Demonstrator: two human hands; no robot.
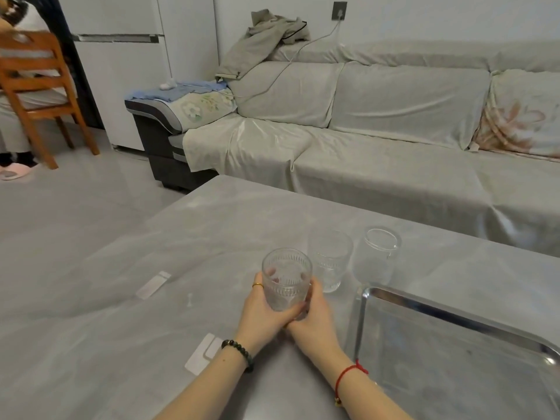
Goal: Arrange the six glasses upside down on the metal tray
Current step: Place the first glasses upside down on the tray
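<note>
A clear ribbed glass (286, 278) stands upright, mouth up, held between both hands just above or on the grey table. My left hand (260, 310) wraps its left side and my right hand (313, 319) wraps its right side and base. Two more clear glasses stand upright behind it: a ribbed one (330, 259) and a smooth one (378, 256) to its right. The metal tray (454, 316) lies at the right with nothing on the part I see; its right end runs out of view.
Grey table (151, 298) with a white strip (153, 284) at the left and white rectangular pieces (203, 353) near my left wrist. A covered sofa (378, 140) runs behind the table. A wooden chair (39, 92) and a seated person are at the far left.
</note>
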